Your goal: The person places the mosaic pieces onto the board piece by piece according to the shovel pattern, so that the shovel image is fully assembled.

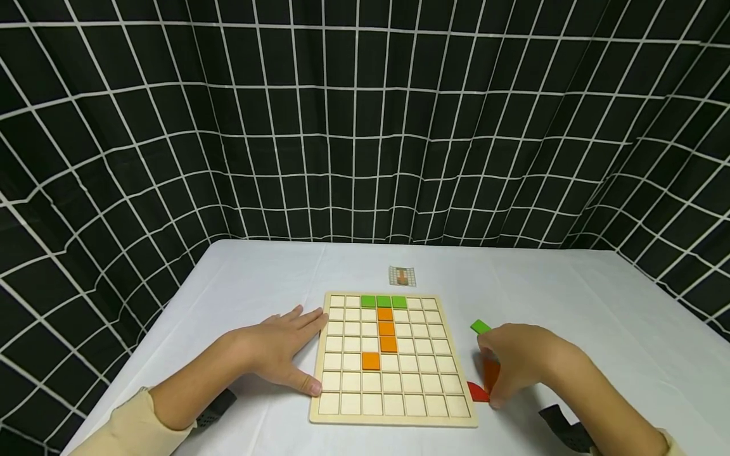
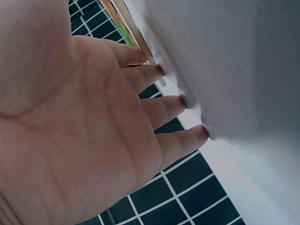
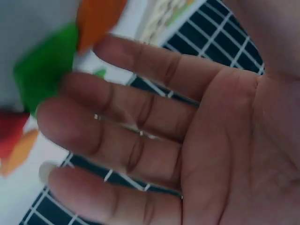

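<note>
A light wooden grid board (image 1: pixel 352 402) lies on the white table. Three green tiles (image 1: pixel 384 301) fill the middle of its far row. Three orange tiles (image 1: pixel 386 329) run down the column below, and one more orange tile (image 1: pixel 371 361) sits a row nearer, one column left. My left hand (image 1: pixel 279 351) rests spread along the board's left edge, thumb and fingertips at the rim. Right of the board, my right hand (image 1: pixel 521 358) arches over loose pieces, its fingers loosely bent. An orange piece (image 3: pixel 101 21) shows by the index fingertip, and a green piece (image 3: pixel 47 70) beyond the fingertips.
A red piece (image 1: pixel 478 392) with a curved edge lies by the board's right side, and a green piece (image 1: pixel 480 326) lies beyond my right hand. A small card (image 1: pixel 402 276) with a printed grid lies behind the board. A black gridded curtain (image 1: pixel 365 126) surrounds the table.
</note>
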A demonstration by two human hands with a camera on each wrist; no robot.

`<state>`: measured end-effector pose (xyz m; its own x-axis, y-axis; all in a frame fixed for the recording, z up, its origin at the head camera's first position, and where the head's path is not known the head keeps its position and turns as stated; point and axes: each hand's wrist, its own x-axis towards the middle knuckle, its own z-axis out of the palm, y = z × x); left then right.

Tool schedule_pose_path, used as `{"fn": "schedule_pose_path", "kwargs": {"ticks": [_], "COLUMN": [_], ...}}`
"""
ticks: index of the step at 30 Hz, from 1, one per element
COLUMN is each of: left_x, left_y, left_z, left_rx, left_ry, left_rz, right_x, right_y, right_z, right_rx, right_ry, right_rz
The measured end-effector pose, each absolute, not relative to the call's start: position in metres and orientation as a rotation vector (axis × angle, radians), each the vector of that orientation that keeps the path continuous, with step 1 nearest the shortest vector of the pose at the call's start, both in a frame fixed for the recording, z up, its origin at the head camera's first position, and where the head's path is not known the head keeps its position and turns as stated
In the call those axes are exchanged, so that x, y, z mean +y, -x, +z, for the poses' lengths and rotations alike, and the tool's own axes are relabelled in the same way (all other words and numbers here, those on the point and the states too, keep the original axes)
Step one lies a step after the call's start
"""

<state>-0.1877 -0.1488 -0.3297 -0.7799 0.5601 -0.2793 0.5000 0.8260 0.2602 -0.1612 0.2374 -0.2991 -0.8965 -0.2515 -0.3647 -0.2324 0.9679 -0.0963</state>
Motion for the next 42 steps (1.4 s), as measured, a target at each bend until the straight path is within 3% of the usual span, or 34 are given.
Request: {"fn": "schedule_pose_path", "kwargs": {"ticks": [11, 21, 35, 42], "left_x": [-0.148, -0.148, -0.149, -0.149], "left_y": [0.188, 0.188, 0.188, 0.188], "left_z": [-0.329, -0.330, -0.331, -0.331], "left_rx": [2.662, 2.659, 2.663, 2.662], "left_ry": [-0.795, -0.785, -0.790, -0.793], "left_rz": [0.239, 0.266, 0.263, 0.266], "right_x": [0.225, 0.247, 0.253, 0.254], "right_y": [0.160, 0.179, 0.187, 0.187], "right_z": [-0.304, -0.309, -0.309, -0.311], "right_rx": [2.670, 2.796, 2.769, 2.830], "right_ry": [0.362, 0.606, 0.531, 0.731], "right_rz": [-0.281, -0.253, -0.341, -0.340]}}
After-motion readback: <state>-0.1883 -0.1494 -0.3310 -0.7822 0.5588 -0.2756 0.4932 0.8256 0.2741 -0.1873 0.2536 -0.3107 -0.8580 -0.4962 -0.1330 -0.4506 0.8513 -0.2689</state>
